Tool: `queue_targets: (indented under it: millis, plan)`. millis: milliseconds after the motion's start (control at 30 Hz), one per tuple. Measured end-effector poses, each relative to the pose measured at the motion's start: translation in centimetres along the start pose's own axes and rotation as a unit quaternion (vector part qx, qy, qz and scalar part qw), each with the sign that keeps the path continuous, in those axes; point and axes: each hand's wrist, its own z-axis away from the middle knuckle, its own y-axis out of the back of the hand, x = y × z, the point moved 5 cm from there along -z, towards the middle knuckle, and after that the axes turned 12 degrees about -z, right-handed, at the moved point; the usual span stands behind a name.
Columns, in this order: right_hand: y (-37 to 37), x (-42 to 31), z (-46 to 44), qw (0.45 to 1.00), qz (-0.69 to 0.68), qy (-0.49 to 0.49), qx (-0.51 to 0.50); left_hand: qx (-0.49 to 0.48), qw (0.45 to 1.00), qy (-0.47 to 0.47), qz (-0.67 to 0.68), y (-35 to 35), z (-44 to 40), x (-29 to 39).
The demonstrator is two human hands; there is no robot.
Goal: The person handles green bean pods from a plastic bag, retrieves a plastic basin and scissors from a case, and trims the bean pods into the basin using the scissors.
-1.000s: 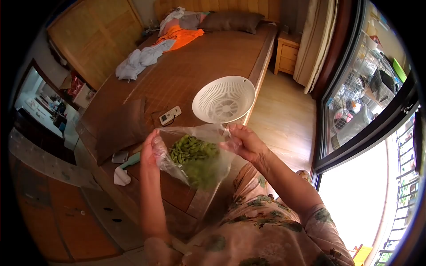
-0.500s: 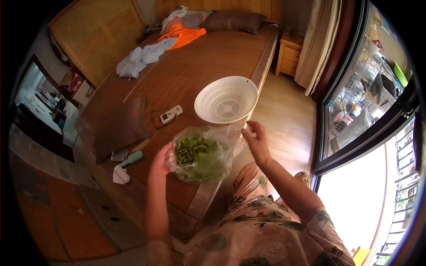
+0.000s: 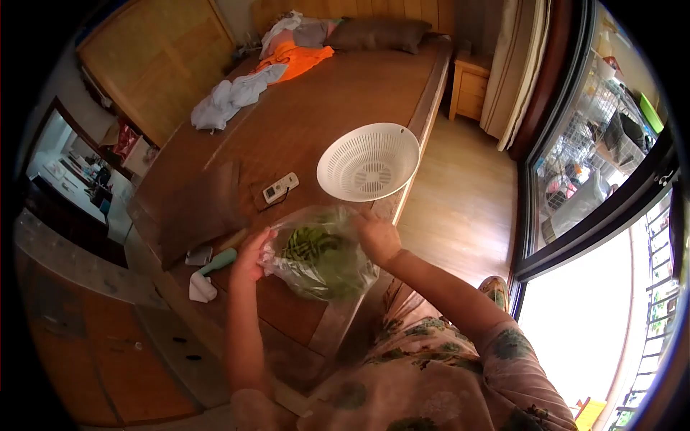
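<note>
A clear plastic bag [image 3: 352,276] rests at the near edge of the bed, its mouth spread toward the far side. Cut green vegetable pieces [image 3: 310,245], possibly beans, lie inside it. My left hand [image 3: 253,253] is closed on the bag's left rim. On the right rim, my right hand [image 3: 378,237] has its fingers curled over the plastic, fingertips partly hidden. Just beyond the bag stands a white plastic colander [image 3: 369,164], tilted slightly toward me, with nothing seen in it.
A remote control [image 3: 280,188] and a dark pillow [image 3: 201,215] lie on the brown bed mat [image 3: 323,100]. Left of the bag are a green-handled object [image 3: 218,261] and a crumpled white tissue [image 3: 202,287]. Clothes [image 3: 295,59] are heaped farther back. A glass door [image 3: 575,165] borders the right.
My right hand has moved left and inward along the bag's rim. My left hand has shifted slightly left with the bag's edge, and the bag's opening has changed shape.
</note>
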Motion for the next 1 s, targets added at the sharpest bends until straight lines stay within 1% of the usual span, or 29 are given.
queue_targets:
  millis: [33,67,100,133,167,200,233,267,367,400,467,567,667,767,867,967,1000]
  plan:
    - [-0.3,1.3,0.0,1.000,-0.010,-0.016,-0.006,-0.004,1.000,-0.004,0.018,0.4,-0.4,-0.2]
    - [-0.2,2.1,-0.4,0.999,-0.019,-0.031,-0.010,0.022,0.999,-0.006,0.029,-0.6,0.9,0.8]
    - [-0.2,2.7,-0.6,0.999,-0.027,-0.045,-0.014,0.045,0.998,-0.039,-0.028,0.0,0.5,0.9]
    - [-0.9,4.5,-0.5,0.988,-0.099,-0.107,0.045,0.067,0.992,-0.072,-0.083,0.9,-0.1,0.6]
    - [-1.3,6.4,-0.4,0.934,-0.281,-0.211,0.068,0.090,0.981,-0.103,-0.137,1.4,-0.4,0.5]
    - [-1.7,8.0,-0.4,0.835,-0.449,-0.306,0.088,0.112,0.964,-0.153,-0.187,1.2,-0.3,0.9]
    - [-2.3,9.3,0.0,0.695,-0.597,-0.386,0.105,0.133,0.941,-0.201,-0.237,0.8,-0.2,1.3]
    - [-1.7,9.2,0.4,0.684,-0.600,-0.407,0.082,0.153,0.913,-0.249,-0.285,0.3,0.0,1.7]
    - [-1.2,8.5,1.3,0.664,-0.597,-0.428,0.142,0.241,0.815,-0.267,-0.454,-2.5,3.1,4.6]
    - [-1.3,8.6,1.4,0.669,-0.596,-0.423,0.134,0.252,0.753,-0.340,-0.503,-4.2,4.4,6.2]
    - [-1.6,8.9,1.3,0.679,-0.596,-0.412,0.115,0.264,0.604,-0.474,-0.584,-7.7,7.4,8.7]
    - [-1.4,8.6,1.2,0.669,-0.600,-0.422,0.120,0.053,0.628,-0.473,-0.616,-12.7,9.2,8.9]
    - [-1.9,9.3,1.2,0.648,-0.632,-0.409,0.118,0.016,0.530,-0.456,-0.715,-14.5,9.3,4.4]
    - [-2.0,10.4,1.6,0.635,-0.641,-0.415,0.119,-0.014,0.539,-0.458,-0.707,-15.1,12.2,2.8]
    - [-1.9,11.6,1.9,0.643,-0.617,-0.441,0.109,-0.004,0.520,-0.540,-0.662,-12.4,13.9,-1.7]
    - [-2.2,11.7,1.8,0.645,-0.604,-0.457,0.096,0.006,0.515,-0.535,-0.670,-11.3,16.3,-3.8]
    - [-2.6,12.0,1.8,0.650,-0.605,-0.450,0.100,-0.013,0.550,-0.503,-0.667,-11.1,16.8,-3.8]
